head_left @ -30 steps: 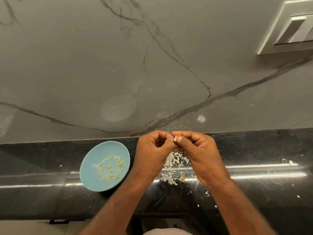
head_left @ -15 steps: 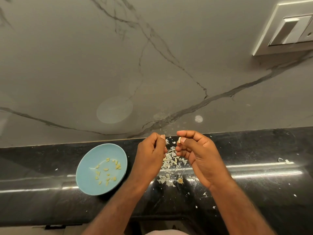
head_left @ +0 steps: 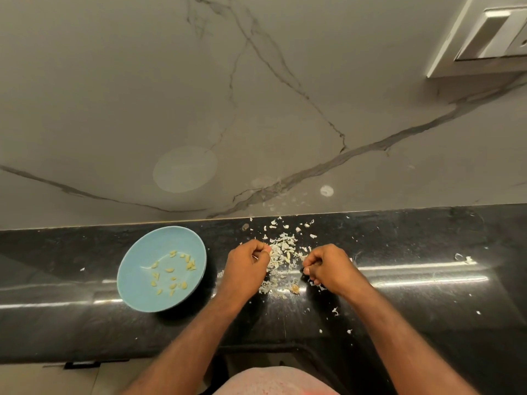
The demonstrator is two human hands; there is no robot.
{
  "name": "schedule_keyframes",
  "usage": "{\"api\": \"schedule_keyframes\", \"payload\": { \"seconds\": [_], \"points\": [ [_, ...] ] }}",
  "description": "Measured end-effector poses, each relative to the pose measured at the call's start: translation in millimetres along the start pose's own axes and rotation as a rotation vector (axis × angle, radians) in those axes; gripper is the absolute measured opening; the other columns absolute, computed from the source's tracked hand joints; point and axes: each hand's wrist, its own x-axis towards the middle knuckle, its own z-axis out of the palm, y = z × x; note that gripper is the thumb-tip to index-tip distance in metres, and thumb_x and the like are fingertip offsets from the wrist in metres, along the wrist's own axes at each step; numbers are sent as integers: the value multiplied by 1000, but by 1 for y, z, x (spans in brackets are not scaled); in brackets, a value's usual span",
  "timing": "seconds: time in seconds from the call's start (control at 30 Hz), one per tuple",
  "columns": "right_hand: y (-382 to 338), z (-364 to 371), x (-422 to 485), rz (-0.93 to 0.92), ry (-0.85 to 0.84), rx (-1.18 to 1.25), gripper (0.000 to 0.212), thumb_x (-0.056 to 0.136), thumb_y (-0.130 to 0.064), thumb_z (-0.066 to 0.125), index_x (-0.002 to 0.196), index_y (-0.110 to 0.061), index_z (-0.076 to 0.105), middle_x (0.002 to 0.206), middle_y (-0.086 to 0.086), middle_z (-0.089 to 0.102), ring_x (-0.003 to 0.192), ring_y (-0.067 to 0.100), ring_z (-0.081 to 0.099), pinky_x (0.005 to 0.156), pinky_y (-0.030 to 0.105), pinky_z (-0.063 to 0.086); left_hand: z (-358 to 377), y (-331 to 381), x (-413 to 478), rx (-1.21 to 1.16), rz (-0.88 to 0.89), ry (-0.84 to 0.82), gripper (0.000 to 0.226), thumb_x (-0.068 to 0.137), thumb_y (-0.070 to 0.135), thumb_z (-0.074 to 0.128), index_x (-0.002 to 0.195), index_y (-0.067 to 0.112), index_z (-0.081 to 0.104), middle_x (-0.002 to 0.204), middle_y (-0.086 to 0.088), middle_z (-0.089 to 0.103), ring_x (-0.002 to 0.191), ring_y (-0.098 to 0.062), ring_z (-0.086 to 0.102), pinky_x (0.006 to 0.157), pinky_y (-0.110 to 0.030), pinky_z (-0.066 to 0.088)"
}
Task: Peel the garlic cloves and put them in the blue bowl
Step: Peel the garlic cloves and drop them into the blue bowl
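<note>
**Bowl well stocked, heap not yet cleared**

Well over a dozen peeled cloves [head_left: 171, 270] lie scattered across the floor of the blue bowl [head_left: 129, 269]. It sits on the black desk [head_left: 413, 309], just left of the left hand [head_left: 246, 266] — so a good share of the work looks banked. Between the hands, a loose heap of papery skins [head_left: 281, 249] spreads back toward the wall [head_left: 256, 109].

The left hand has its fingers curled and its thumb tucked against the forefinger at the heap's left edge. Whether a clove sits in there, I can't tell. The right hand [head_left: 328, 266] is knuckles up, fingertips curled down to the desk at the heap's right edge — what it grips, if anything, is hidden.

A few yellowish bits show among the skins. They may be cloves, but they are too small to say.

My read is that this is late rather than early in the task. No whole bulb is in sight, and any cloves left are in the heap or in the hands.
</note>
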Motion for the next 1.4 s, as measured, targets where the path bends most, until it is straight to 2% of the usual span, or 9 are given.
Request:
{"api": "schedule_keyframes", "payload": {
  "seconds": [0.3, 0.5, 0.63, 0.73, 0.83, 0.93, 1.1, 1.2, 1.4],
  "points": [
    [-10, 2, 20, 19, -49, -240, 14, 87, 0, 71, 76, -9, 73, 81, -1, 73, 81, 8, 69, 85, 34, 58, 7, -9, 2, -87, -94, -7, 20, 92, 30, 70, 78, 17, 69, 72, 0, 70, 66, -10, 63, 66, -21, 51],
    [-17, 8, 28, 45, -7, -410, 14, 89, 1, 62, 77, -5, 66, 89, 7, 71, 85, 24, 69, 80, 39, 60, 22, -10, 1, -65, -100, -43, 16, 96, 23, 66, 80, 18, 67, 75, 0, 69, 70, -11, 64, 70, -26, 53],
    [-24, 13, 21, 21, 21, -524, 26, 91, 2, 54, 70, -12, 54, 84, 8, 59, 78, 26, 57, 66, 34, 46, 28, -8, -1, -43, -113, -74, 14, 99, 8, 57, 94, 17, 67, 84, 1, 67, 75, -9, 64, 65, -15, 50],
    [-22, 13, 18, 0, 20, -537, 18, 91, 4, 52, 82, -7, 63, 91, 9, 65, 84, 27, 62, 71, 37, 53, 28, -7, 0, -64, -112, -62, 21, 97, -2, 55, 105, 13, 67, 88, -2, 69, 79, -12, 67, 66, -13, 52],
    [-21, 12, 13, -41, 21, -534, 17, 89, 5, 54, 89, -5, 68, 94, 11, 68, 89, 28, 65, 80, 41, 57, 26, -4, -2, -62, -97, -29, 14, 93, 1, 63, 99, 13, 69, 77, -4, 71, 64, -7, 68, 56, -12, 49],
    [-17, 13, 8, -90, 34, -525, 20, 89, 6, 53, 88, -6, 68, 91, 10, 68, 86, 27, 65, 76, 39, 56, 24, -4, -6, -51, -79, -7, 11, 92, 8, 68, 84, 16, 69, 70, -8, 71, 54, -6, 62, 49, -11, 44],
    [-21, -4, -15, -119, 101, 159, 15, 89, -3, 71, 83, -16, 71, 78, -2, 70, 71, 9, 64, 68, 24, 54, 8, 5, -10, 10, -8, 60, 25, 91, 2, 66, 102, 24, 69, 98, 13, 63, 85, -1, 61, 66, -8, 47],
    [-45, -17, -42, -230, 130, 598, 15, 83, 0, 77, 89, -13, 73, 81, 6, 74, 75, 15, 69, 77, 29, 60, -5, 26, -16, -173, 28, 77, 3, 90, 19, 73, 90, 22, 73, 80, 7, 72, 76, -4, 67, 67, -13, 50],
    [-75, -28, -72, -359, 142, 819, 20, 80, 5, 77, 93, -10, 73, 89, 9, 76, 87, 20, 73, 81, 29, 60, -24, 68, -32, -417, 96, -42, 13, 96, 20, 64, 96, 17, 77, 81, -4, 75, 74, -13, 70, 63, -21, 53]
  ]
}}
